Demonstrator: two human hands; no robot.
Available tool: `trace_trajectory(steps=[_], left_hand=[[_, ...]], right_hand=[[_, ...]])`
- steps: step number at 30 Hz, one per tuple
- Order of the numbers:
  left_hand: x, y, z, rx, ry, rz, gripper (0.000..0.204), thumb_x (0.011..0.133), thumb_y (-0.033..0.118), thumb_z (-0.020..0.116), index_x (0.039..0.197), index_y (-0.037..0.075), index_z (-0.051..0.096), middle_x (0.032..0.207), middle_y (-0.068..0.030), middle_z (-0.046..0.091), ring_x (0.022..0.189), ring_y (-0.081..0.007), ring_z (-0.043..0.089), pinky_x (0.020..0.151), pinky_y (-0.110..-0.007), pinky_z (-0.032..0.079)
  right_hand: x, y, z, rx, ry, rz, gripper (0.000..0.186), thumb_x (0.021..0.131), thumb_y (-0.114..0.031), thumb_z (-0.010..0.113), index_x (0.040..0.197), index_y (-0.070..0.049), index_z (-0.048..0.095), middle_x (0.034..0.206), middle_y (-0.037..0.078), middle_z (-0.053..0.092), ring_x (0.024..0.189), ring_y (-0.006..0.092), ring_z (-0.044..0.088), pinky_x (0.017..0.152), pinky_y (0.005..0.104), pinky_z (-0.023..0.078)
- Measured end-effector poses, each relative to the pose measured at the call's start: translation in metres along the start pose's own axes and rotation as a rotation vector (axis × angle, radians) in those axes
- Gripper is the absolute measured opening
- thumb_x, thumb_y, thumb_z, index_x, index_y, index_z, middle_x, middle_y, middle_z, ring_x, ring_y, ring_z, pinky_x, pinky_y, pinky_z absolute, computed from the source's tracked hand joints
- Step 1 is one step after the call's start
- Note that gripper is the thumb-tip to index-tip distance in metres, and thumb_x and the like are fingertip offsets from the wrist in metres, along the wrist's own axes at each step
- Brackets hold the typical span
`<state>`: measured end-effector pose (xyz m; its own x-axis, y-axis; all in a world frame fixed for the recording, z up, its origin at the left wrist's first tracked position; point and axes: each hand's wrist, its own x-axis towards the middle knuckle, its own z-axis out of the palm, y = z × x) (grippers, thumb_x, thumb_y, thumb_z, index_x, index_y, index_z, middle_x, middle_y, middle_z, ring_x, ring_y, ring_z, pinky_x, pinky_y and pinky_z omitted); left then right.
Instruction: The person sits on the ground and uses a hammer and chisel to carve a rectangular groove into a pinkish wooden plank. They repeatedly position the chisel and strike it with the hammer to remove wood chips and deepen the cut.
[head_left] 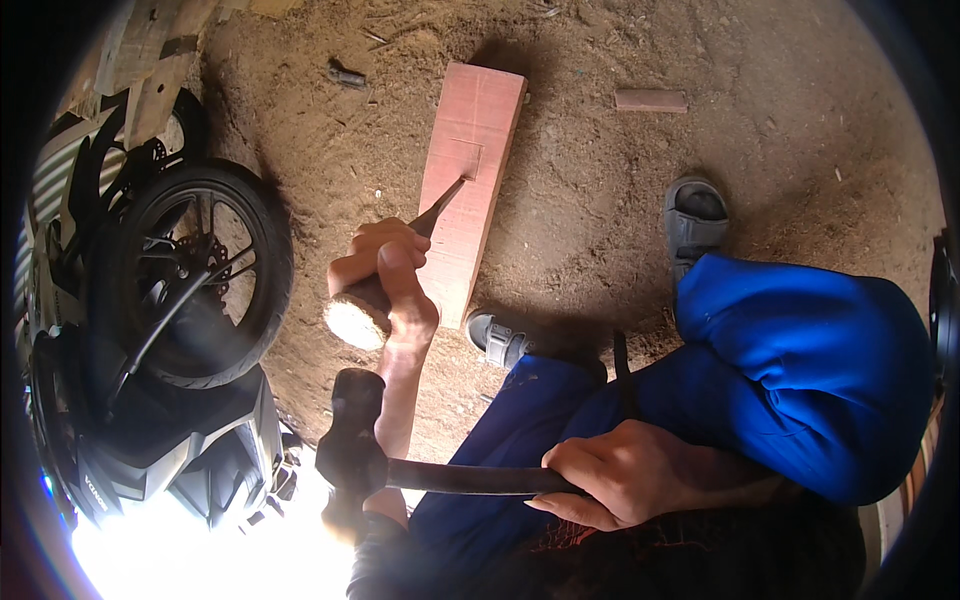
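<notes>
My left hand is closed around a chisel with a pale, battered handle end facing me. The chisel's tip meets a pinkish wooden board lying on the ground, at a corner of a rectangle outlined on it. My right hand grips the dark handle of a hammer, whose head is over my left forearm, below the chisel's handle end.
A motorcycle with its front wheel stands at the left, near weathered planks. A small wood strip lies on the dirt ground at upper right. My blue-trousered legs and sandalled feet frame the lower right.
</notes>
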<state>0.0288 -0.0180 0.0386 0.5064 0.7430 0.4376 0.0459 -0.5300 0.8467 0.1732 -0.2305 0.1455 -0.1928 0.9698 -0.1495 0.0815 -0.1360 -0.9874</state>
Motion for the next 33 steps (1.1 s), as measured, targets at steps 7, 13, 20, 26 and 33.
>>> trace_trajectory(steps=[7, 13, 20, 26, 33], left_hand=[[0.010, 0.003, 0.007, 0.057, 0.027, -0.047, 0.011, 0.099, 0.005, 0.042, 0.089, 0.004, 0.037, 0.061, -0.0089, 0.049, 0.055, -0.0165, 0.050, 0.055, -0.032, 0.042], [0.012, 0.008, -0.001, 0.076, 0.098, -0.028, 0.011, 0.096, 0.004, 0.045, 0.086, 0.003, 0.040, 0.060, -0.0099, 0.051, 0.055, -0.0176, 0.052, 0.056, -0.034, 0.046], [0.013, 0.006, 0.003, 0.091, 0.056, -0.019, 0.011, 0.096, 0.004, 0.044, 0.086, 0.004, 0.039, 0.062, -0.0102, 0.051, 0.055, -0.0179, 0.052, 0.057, -0.034, 0.046], [0.012, 0.004, 0.005, 0.028, 0.044, -0.036, 0.012, 0.097, 0.004, 0.044, 0.086, 0.004, 0.038, 0.063, -0.0105, 0.051, 0.056, -0.0185, 0.051, 0.057, -0.035, 0.045], [0.009, -0.001, -0.004, -0.012, -0.072, -0.070, 0.018, 0.103, 0.019, 0.046, 0.097, 0.005, 0.036, 0.072, -0.0118, 0.054, 0.067, -0.0190, 0.056, 0.068, -0.037, 0.050]], right_hand=[[0.001, -0.001, -0.003, -0.006, 0.007, 0.052, 0.029, 0.085, -0.028, 0.075, 0.087, -0.003, 0.059, 0.064, 0.007, 0.060, 0.044, 0.0223, 0.059, 0.039, 0.0334, 0.046], [0.001, 0.000, 0.000, -0.011, 0.022, 0.032, 0.029, 0.085, -0.027, 0.076, 0.087, -0.003, 0.060, 0.064, 0.008, 0.060, 0.044, 0.0215, 0.059, 0.039, 0.0328, 0.046], [0.002, 0.002, 0.000, 0.006, 0.019, 0.029, 0.030, 0.085, -0.028, 0.076, 0.087, -0.002, 0.059, 0.064, 0.008, 0.060, 0.044, 0.0215, 0.059, 0.038, 0.0327, 0.046], [0.005, 0.003, -0.001, 0.006, 0.003, 0.062, 0.030, 0.085, -0.027, 0.075, 0.089, -0.002, 0.058, 0.066, 0.008, 0.060, 0.044, 0.0219, 0.059, 0.039, 0.0331, 0.046], [0.007, 0.004, -0.002, 0.016, -0.010, 0.072, 0.031, 0.085, -0.027, 0.075, 0.090, -0.002, 0.058, 0.067, 0.009, 0.061, 0.045, 0.0222, 0.059, 0.039, 0.0335, 0.047]])
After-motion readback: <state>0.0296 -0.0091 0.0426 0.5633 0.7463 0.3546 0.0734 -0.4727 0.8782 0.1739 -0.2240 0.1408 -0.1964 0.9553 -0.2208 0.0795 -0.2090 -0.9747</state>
